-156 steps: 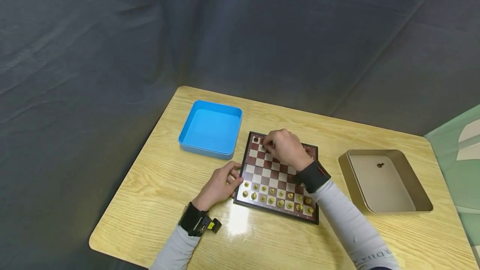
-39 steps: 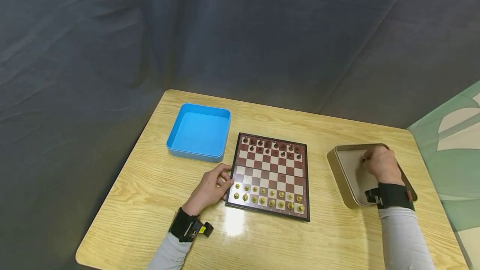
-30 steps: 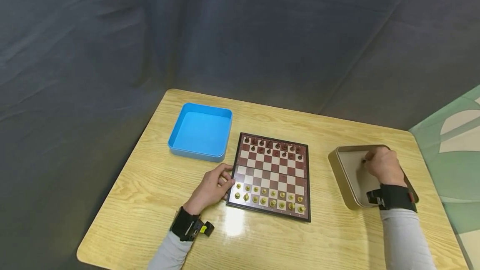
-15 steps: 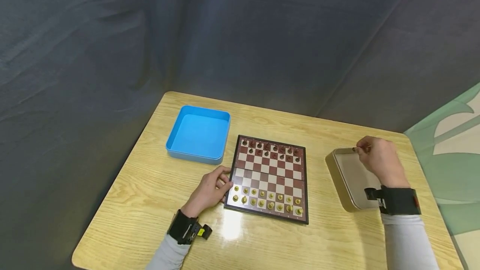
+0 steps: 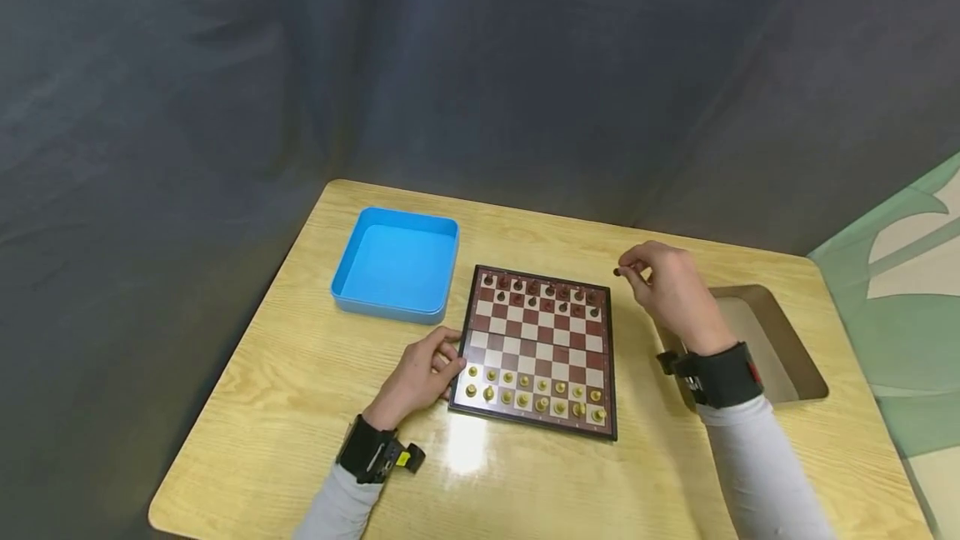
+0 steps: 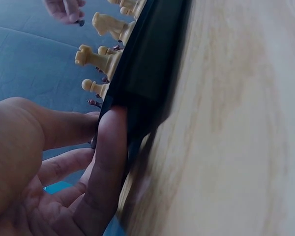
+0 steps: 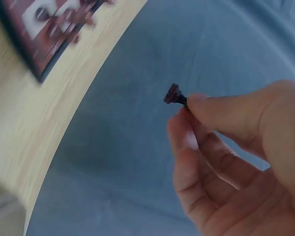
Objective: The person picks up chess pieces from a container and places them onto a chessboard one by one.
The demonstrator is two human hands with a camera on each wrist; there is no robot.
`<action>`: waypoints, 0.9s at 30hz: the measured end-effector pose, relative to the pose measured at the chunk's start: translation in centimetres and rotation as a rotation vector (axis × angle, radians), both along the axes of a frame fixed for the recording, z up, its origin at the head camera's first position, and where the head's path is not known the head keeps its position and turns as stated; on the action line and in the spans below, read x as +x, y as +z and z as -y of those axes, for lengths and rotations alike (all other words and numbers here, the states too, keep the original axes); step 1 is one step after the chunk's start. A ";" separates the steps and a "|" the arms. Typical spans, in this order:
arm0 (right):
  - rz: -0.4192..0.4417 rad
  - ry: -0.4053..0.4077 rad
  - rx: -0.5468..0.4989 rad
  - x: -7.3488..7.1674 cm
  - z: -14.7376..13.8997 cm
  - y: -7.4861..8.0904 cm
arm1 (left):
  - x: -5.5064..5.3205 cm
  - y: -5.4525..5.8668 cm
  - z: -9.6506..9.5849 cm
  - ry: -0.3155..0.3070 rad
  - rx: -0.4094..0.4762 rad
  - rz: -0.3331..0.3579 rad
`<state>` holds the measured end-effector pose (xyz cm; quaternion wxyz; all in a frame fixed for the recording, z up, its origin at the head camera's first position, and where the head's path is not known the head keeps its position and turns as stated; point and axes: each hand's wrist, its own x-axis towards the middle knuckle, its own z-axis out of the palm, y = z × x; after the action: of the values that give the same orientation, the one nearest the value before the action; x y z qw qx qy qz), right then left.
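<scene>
My right hand [image 5: 671,290] pinches a small dark chess piece [image 7: 174,94] between thumb and fingertips. Its flared base points outward and its head is hidden by the fingers. The hand is in the air, right of the chessboard [image 5: 537,346] and over the near-left side of the beige tin [image 5: 812,373]. With my left hand [image 5: 420,377] I hold the board's left edge; in the left wrist view the thumb and a finger [image 6: 110,152] close on its black rim. Dark pieces [image 5: 549,290] stand in two far rows, and yellowish pieces [image 5: 542,405] in two near rows.
A blue square tray [image 5: 397,269] lies left of the board. The wooden table [image 5: 300,407] backs onto a dark grey cloth [image 5: 480,82]. A green and white patterned surface [image 5: 900,332] borders the table's right side.
My right hand has lifted the dark chess piece out of the beige tin and carried it left, toward the board. My left hand has kept its place on the board's edge.
</scene>
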<state>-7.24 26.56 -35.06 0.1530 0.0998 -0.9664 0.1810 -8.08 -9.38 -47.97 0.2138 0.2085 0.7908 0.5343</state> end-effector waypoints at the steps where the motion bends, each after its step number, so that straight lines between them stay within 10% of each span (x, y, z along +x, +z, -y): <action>1: 0.000 0.020 -0.004 -0.5 0.6 0.0 | -0.1 0.0 0.1 0.008 0.002 0.000; 27: 0.018 0.242 -0.058 -5.2 10.2 -1.3 | -0.3 -0.2 -0.1 0.000 -0.001 0.010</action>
<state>-12.41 16.37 -36.36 0.1241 0.2097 -0.9429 0.2271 -8.40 -9.27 -48.14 0.2177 0.2057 0.7900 0.5349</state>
